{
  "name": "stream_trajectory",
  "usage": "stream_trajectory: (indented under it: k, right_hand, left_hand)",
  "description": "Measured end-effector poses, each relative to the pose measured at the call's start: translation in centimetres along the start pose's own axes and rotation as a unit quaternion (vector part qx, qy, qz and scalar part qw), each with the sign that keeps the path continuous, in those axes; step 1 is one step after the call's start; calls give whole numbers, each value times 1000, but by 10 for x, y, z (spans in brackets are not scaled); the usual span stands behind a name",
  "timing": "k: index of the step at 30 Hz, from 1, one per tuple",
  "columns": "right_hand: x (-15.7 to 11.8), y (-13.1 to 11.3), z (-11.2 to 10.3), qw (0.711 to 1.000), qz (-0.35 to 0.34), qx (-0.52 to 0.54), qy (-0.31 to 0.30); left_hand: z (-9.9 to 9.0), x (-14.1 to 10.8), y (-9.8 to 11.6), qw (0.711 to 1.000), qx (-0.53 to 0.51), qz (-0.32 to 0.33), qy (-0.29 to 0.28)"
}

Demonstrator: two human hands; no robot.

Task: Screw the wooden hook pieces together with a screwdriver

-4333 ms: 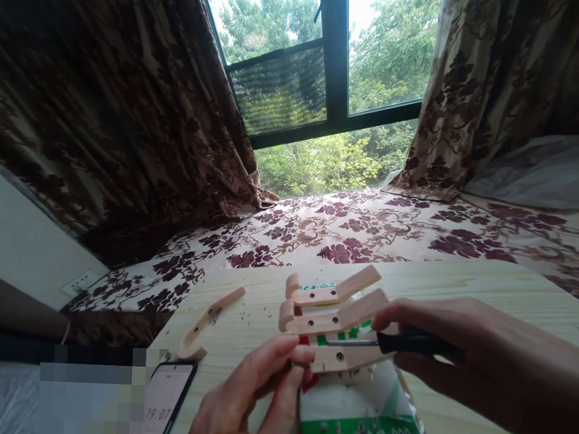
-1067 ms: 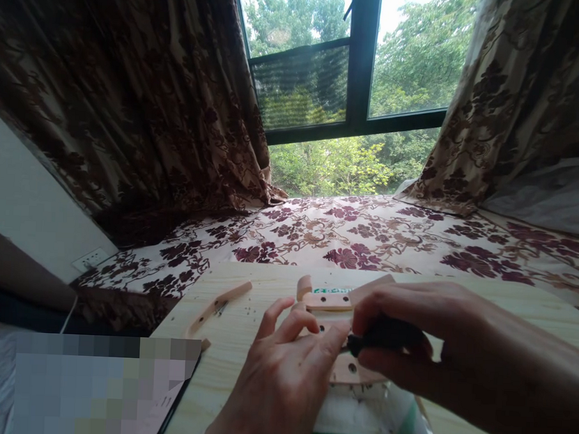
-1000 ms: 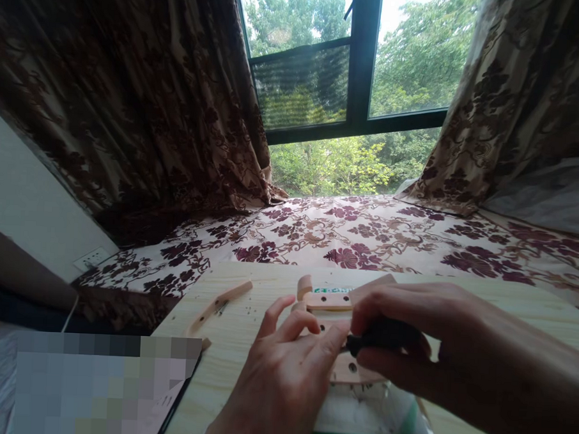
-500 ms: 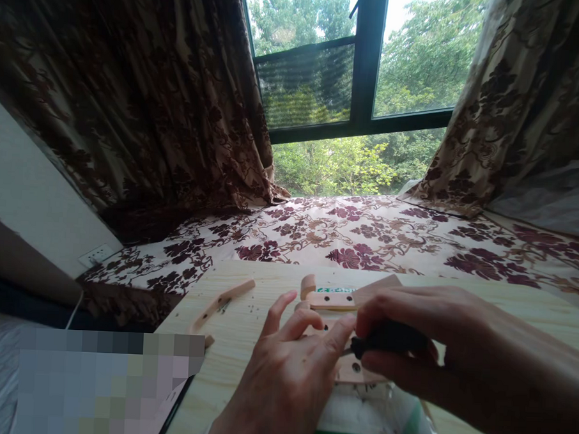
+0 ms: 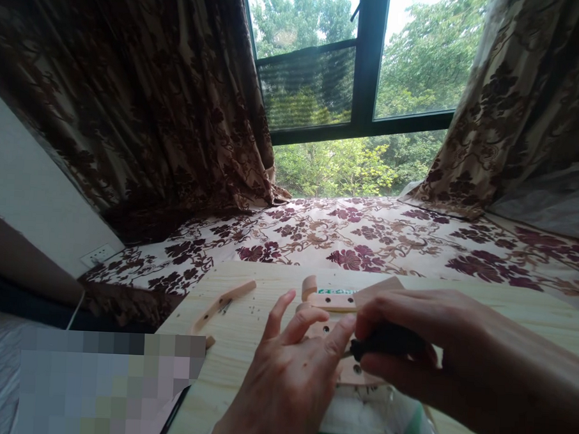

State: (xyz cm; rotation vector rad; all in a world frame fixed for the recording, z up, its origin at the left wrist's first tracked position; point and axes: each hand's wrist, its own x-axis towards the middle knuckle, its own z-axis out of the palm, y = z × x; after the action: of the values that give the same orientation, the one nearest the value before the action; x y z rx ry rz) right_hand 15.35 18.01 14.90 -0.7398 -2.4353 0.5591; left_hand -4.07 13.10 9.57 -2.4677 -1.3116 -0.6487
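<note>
My right hand [image 5: 409, 331] is wrapped round a black-handled tool [image 5: 389, 341], whose metal shaft points left toward my left hand. My left hand [image 5: 292, 371] lies over light wooden pieces, its thumb and forefinger close to the tool's tip; whether it pinches something there is hidden. A wooden strip with dark holes [image 5: 338, 301] lies just beyond the fingers. Another wooden piece with a dark hole [image 5: 350, 375] shows beneath the tool. Under these pieces is a white and green plastic bag [image 5: 377, 413].
A curved wooden piece [image 5: 238, 292] lies on the pale wooden board [image 5: 230, 361] at the left, with small screws beside it. Floral cloth [image 5: 365, 233] spreads behind the board, below a window. Curtains hang on both sides.
</note>
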Motion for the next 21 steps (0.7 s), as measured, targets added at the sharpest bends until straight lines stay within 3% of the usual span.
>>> stream_trajectory:
  k: [3,6,11,15,21]
  right_hand:
    - [2,0,-1,999,-16,20,-44]
    - [4,1,0,999,-21,18,-34]
    - [6,1,1,999,-25,-10,-28]
    - [5,0,3,999,-17,-29,-27]
    - [6,-2,3,999,-18,-51,-10]
  left_hand:
    - [-1,1,1,1000,6,-12,-1]
    - [1,1,-2,1000,15,7,24]
    - [-2,-12,-11,992,40,20,120]
    - [-4,-29,-9,988,71,-55,124]
    - [12,-42,3,974,4,-174,148]
